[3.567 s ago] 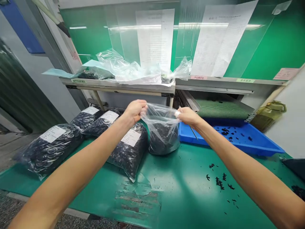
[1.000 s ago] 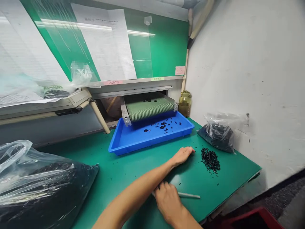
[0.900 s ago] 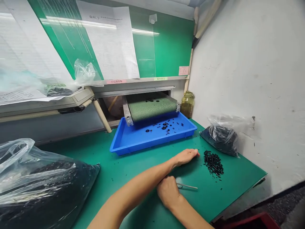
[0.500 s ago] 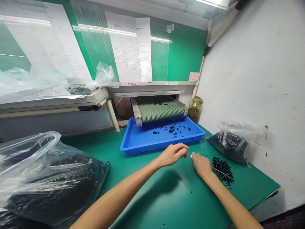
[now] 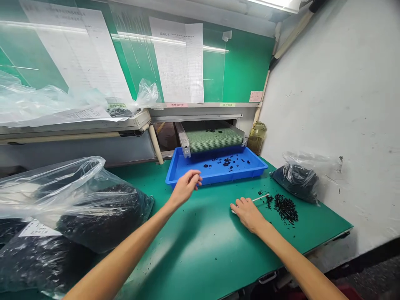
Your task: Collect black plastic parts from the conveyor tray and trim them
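- One blue tray (image 5: 240,176) on the green mat (image 5: 200,258); left hand (image 5: 186,187) just beside it, empty, fingers loosely curled.
- Right hand (image 5: 248,214): narrow grip on tweezers (image 5: 261,198), near loose black parts (image 5: 286,208).

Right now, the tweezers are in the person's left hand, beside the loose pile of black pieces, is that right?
No, it is the right hand that holds the tweezers, as the head view shows; they are beside the loose pile of black pieces.

The scene is viewed from a single head-worn camera, looking forward and down from close above a green workbench mat (image 5: 215,254), facing a blue plastic tray (image 5: 215,178), with a white wall (image 5: 328,83) filling the right side.
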{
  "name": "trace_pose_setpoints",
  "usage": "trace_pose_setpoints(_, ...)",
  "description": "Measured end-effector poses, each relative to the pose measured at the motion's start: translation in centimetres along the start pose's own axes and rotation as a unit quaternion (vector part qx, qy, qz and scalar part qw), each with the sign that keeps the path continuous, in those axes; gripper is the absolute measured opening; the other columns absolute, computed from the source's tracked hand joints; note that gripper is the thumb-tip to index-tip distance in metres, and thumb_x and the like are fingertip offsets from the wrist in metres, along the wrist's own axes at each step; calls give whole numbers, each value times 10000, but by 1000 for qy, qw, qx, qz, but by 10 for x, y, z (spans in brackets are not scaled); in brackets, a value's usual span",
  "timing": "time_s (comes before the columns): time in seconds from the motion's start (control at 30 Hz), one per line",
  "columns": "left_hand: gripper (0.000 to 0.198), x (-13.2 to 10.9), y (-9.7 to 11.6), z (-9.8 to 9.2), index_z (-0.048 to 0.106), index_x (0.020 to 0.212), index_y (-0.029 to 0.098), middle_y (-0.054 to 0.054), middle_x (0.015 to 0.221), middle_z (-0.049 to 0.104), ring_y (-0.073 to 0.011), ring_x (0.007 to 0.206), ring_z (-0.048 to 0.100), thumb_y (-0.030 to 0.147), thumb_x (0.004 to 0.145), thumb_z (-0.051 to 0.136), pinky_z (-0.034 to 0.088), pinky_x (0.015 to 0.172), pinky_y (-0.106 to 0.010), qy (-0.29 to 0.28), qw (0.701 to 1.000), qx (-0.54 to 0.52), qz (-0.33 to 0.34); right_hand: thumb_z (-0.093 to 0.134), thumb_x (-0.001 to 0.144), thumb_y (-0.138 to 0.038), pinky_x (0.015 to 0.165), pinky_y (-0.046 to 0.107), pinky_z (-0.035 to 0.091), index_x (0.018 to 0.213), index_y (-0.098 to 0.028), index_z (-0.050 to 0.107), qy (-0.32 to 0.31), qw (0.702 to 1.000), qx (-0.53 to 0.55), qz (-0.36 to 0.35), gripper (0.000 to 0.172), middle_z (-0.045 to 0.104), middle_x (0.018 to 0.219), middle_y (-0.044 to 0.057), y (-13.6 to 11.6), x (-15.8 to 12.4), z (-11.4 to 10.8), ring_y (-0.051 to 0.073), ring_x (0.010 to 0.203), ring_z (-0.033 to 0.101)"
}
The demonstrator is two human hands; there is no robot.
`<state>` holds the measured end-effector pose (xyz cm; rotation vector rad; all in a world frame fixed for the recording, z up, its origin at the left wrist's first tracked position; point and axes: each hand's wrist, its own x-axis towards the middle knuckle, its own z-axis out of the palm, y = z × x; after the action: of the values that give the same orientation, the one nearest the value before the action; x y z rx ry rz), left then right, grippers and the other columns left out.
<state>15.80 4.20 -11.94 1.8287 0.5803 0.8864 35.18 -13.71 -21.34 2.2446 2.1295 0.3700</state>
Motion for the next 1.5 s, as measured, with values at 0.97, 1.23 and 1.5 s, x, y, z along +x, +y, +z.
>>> trace_pose_setpoints(0.97, 448, 4, -89, 142, 620, 975, 189, -3, 677, 583, -105, 516, 463, 588, 895, 431, 341, 513, -246, -83, 928, -211, -295, 531, 852, -118, 830, 261, 409, 1184, -192, 627, -190, 950, 233, 84, 353, 543, 1156, 93, 116, 271, 19, 167, 927, 576)
trace_pose_setpoints(1.23, 309, 37, -88, 132, 642, 944, 125, -64, 810, 652, -120, 666, 582, 419, 848, 642, 419, 612, -238, -25, 770, -512, -381, 622, 710, -62, 786, 262, 446, 972, -195, 703, -259, 909, 321, 65, 304, 660, 961, 41, 123, 258, 4, 192, 918, 600)
trace_pose_setpoints(1.5, 237, 58, -82, 150, 650, 966, 110, -152, 1047, 692, -286, 961, 653, 291, 909, 508, 499, 822, -447, 53, 509, -720, -468, 558, 780, -55, 781, 255, 474, 979, -212, 663, -256, 892, 368, -56, 274, 619, 1006, 31, 100, 200, -73, 154, 914, 594)
